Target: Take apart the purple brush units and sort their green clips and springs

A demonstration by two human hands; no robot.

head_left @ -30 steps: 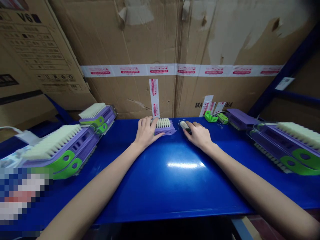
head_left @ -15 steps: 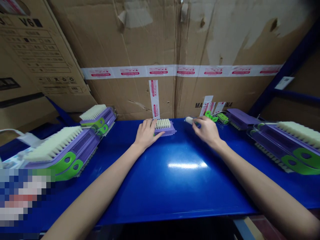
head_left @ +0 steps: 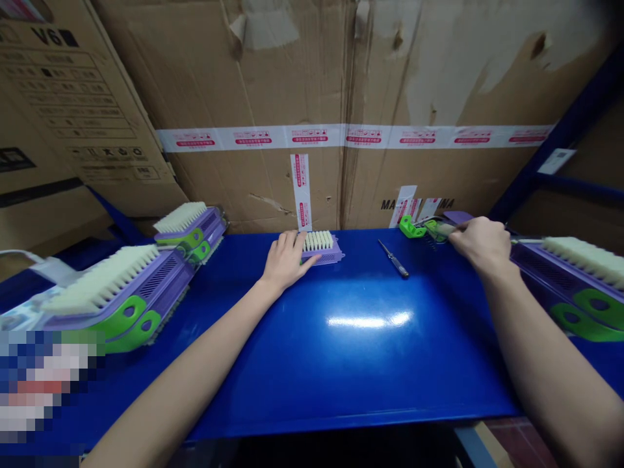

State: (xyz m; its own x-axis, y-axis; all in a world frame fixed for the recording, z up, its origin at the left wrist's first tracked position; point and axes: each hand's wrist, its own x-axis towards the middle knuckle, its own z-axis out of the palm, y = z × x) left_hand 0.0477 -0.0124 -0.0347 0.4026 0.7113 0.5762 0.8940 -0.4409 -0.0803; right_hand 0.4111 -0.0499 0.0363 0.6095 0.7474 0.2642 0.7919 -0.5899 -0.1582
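Note:
My left hand is closed around the left end of a purple brush head with cream bristles facing up, thumb along its front side. My right hand is at the back right, fingers pinched together over the small green parts. A pale, blurred item shows at its fingertips; what it is cannot be made out. Between the two hands a slim screwdriver lies on the blue table. A green clip-like part rests left of my right fingertips. A purple part is mostly hidden behind that hand.
Purple brushes with green ends stand at the left, the back left and the right. A white plug with cable lies by the left brush. Cardboard walls the back; a blue rack post rises at right.
My right hand has moved right, from beside the brush head to the small green parts. The screwdriver now lies in view on the table where that hand was. My left hand has stayed put.

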